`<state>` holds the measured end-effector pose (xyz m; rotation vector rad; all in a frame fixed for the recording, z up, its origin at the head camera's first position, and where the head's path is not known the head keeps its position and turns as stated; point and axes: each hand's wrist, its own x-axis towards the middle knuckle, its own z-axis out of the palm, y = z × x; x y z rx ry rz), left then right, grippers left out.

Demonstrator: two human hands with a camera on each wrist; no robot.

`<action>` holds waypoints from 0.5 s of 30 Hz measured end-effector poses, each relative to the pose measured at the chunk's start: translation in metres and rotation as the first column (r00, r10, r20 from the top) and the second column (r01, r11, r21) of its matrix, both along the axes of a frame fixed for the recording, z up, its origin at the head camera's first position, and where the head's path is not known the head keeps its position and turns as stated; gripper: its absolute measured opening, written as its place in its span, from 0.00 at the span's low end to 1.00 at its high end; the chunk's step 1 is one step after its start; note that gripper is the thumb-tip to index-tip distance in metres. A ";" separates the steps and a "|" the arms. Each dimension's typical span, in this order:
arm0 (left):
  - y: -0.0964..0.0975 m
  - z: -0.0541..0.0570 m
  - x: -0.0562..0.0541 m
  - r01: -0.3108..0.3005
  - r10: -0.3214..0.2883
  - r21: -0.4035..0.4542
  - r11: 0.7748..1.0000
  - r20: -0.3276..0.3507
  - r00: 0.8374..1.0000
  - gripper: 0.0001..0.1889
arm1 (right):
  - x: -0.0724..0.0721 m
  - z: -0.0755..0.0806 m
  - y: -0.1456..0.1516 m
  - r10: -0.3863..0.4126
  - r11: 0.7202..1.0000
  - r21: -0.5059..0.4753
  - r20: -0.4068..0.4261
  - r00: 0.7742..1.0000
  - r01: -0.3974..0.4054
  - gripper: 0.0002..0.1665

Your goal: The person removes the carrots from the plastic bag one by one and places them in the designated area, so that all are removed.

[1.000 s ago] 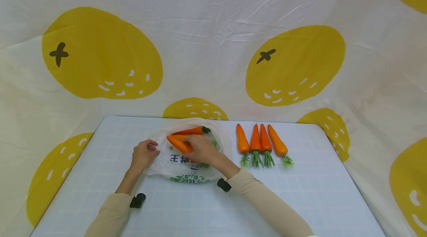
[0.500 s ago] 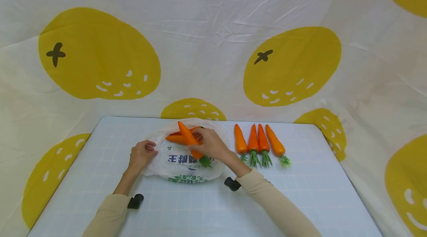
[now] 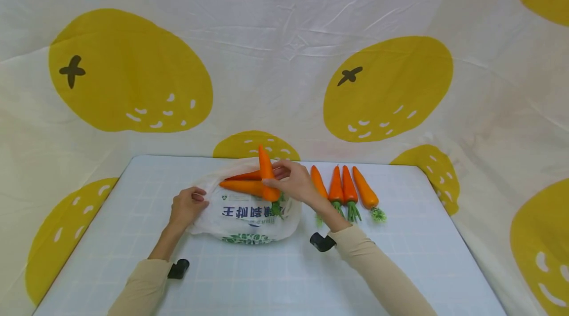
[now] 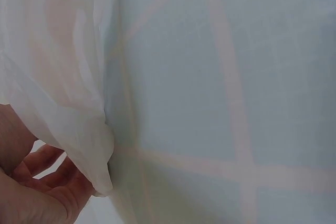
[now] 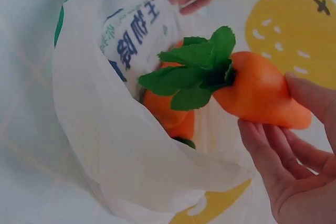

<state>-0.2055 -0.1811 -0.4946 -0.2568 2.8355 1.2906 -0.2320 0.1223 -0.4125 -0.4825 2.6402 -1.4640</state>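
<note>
At the left, the left hand (image 3: 185,207) pinches the edge of a white plastic bag (image 3: 231,227). Inside its open mouth lie at least two carrots (image 3: 242,186), tips to the left; whether more sit deeper is hidden. Above the bag's right part, another carrot (image 3: 268,177), tip up, is gripped between thumb and fingers of the right hand (image 3: 295,185), neither laid in the bag nor set down outside. Farther right, four carrots (image 3: 338,185) already lie side by side on the worktop (image 3: 422,237), so the work looks partway, with the bagged ones apart from that row.
</note>
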 end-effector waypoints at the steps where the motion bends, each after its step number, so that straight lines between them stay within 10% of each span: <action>1: 0.000 -0.001 0.000 0.000 0.000 -0.003 1.000 0.000 1.000 0.14 | -0.001 0.001 0.003 -0.014 1.000 -0.020 0.020 1.000 0.014 0.28; 15: 0.000 -0.002 -0.001 -0.005 0.005 0.001 1.000 0.004 1.000 0.14 | -0.005 0.011 0.043 -0.074 0.965 -0.226 0.257 0.964 0.134 0.34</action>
